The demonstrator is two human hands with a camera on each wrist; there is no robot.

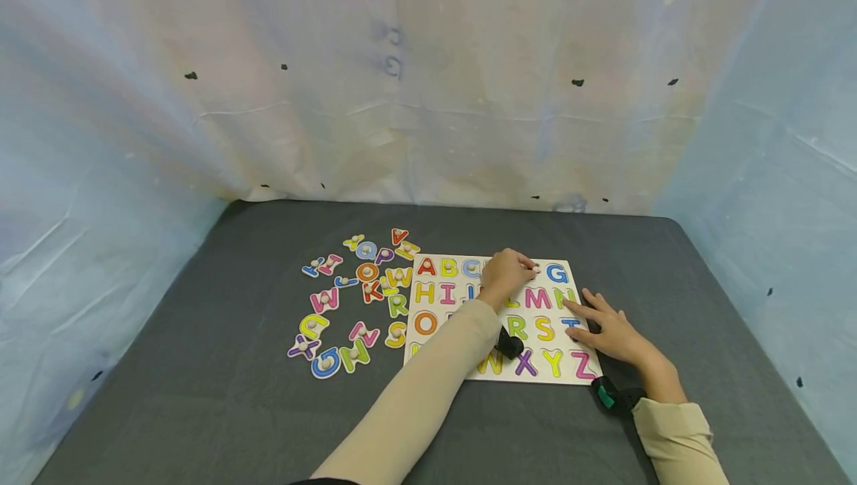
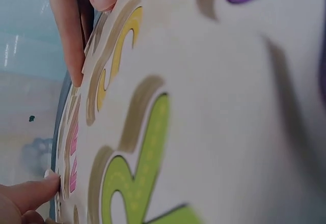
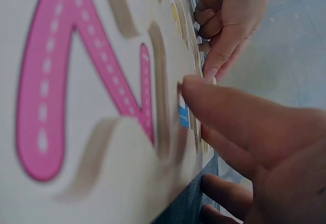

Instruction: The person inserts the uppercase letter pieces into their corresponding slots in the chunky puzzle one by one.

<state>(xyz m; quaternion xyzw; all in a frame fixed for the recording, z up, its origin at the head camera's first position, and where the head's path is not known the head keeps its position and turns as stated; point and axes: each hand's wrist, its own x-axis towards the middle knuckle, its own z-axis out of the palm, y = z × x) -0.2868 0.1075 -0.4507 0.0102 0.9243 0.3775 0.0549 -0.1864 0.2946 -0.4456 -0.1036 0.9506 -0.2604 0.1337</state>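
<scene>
A white alphabet puzzle board point(image 1: 428, 377) with coloured letters lies on the table. My left hand point(image 1: 507, 275) reaches over its top row and pinches a small knobbed letter puzzle piece just left of the blue G point(image 1: 557, 273). In the left wrist view, the thumb point(image 2: 35, 196) is against a pale knob; the letter itself is hidden. My right hand point(image 1: 612, 330) rests on the board's right edge with its fingers spread, thumb near the blue T point(image 1: 570, 323). Knobbed pieces A point(image 1: 426, 267) and B point(image 1: 448, 268) sit in the top row.
Left of the board, many loose knobbed letters are scattered, among them an orange O point(image 1: 367, 271), a blue G piece point(image 1: 326, 363), a green N piece point(image 1: 354, 355) and a yellow S piece point(image 1: 396, 335). A grey cloth point(image 1: 234, 396) covers the table; pale curtains point(image 1: 428, 98) surround it.
</scene>
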